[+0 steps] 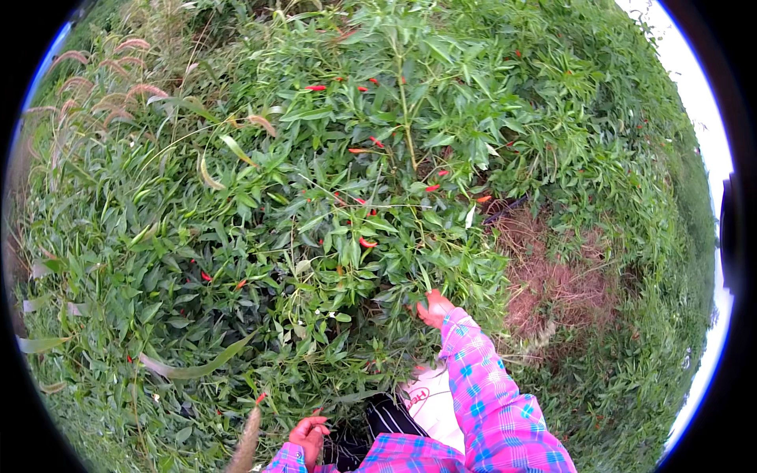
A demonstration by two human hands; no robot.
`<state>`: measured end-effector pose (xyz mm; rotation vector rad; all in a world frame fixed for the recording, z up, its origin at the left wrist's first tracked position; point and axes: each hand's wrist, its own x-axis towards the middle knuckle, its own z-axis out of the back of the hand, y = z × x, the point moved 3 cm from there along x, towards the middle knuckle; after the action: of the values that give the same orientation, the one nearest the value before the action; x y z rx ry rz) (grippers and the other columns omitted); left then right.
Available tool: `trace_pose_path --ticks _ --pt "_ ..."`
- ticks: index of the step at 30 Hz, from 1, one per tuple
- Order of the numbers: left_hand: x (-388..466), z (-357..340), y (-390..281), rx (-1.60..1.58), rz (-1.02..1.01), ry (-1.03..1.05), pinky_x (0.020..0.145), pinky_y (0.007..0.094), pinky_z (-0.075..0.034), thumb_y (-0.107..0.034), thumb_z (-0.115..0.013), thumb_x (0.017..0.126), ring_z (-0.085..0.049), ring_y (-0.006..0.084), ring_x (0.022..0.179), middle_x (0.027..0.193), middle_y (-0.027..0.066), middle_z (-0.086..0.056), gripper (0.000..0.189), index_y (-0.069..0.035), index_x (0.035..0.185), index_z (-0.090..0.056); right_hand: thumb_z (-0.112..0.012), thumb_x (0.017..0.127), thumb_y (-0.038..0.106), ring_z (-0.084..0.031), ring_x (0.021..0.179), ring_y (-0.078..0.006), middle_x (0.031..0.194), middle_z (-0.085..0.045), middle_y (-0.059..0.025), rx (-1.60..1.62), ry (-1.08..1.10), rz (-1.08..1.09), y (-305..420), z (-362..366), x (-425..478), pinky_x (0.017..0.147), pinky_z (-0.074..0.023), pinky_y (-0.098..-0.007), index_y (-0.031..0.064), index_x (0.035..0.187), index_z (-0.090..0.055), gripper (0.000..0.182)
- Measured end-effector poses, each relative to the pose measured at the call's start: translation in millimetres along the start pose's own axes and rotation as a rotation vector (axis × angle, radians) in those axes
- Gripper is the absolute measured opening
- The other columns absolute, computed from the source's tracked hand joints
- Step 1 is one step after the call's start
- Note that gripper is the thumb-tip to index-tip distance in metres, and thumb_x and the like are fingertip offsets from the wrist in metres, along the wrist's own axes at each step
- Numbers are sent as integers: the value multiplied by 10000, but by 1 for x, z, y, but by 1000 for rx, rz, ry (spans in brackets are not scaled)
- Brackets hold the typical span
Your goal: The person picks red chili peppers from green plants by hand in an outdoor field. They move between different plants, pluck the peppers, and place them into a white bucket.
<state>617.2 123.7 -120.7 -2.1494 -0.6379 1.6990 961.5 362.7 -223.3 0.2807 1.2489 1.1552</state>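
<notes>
My right hand (436, 308) reaches forward into the leaves of a chili pepper plant (378, 278). Foliage hides its fingertips, so I cannot see whether they grip anything. Low in the picture, my left hand (309, 437) is near my body with its fingers curled. A small red tip (317, 411) shows just above those fingers; whether it is held or hangs behind them is unclear. Ripe red chilies hang in front of me, among them one bright chili (367, 243) and another (432, 188) farther up. Beneath my right forearm is a white bag (437, 408) bearing writing.
Dense chili plants spread on both sides. Dry brown straw (556, 278) covers a patch of ground at the right. Grass with pinkish seed heads (127, 88) grows at the upper left. A blurred seed head (247, 437) rises close to the camera, left of my left hand.
</notes>
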Motion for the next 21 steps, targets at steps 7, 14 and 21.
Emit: trace_pose_path --ticks 7,14,21 --pt "-20 11 30 -318 -22 -4 744 320 -431 -314 -363 818 -462 195 913 1093 114 -436 366 -107 1120 -376 -411 774 218 -188 328 -63 444 -250 52 1120 154 -793 20 -19 -33 307 -118 -217 107 665 -417 155" --pt "-21 -11 -13 37 161 -249 427 168 -293 -11 -391 769 -356 29 481 688 -5 -523 217 -65 945 -504 -361 730 155 -178 323 -91 438 -229 31 1182 57 -946 -2 -40 -42 303 -117 -235 131 559 -274 194" --pt "-36 15 15 72 110 -313 437 167 -310 -9 -390 773 -374 31 488 696 -7 -523 192 -56 918 -506 -353 809 273 -169 321 -82 443 -234 12 1003 -17 -892 3 -59 -47 292 -109 -233 115 614 -309 255"
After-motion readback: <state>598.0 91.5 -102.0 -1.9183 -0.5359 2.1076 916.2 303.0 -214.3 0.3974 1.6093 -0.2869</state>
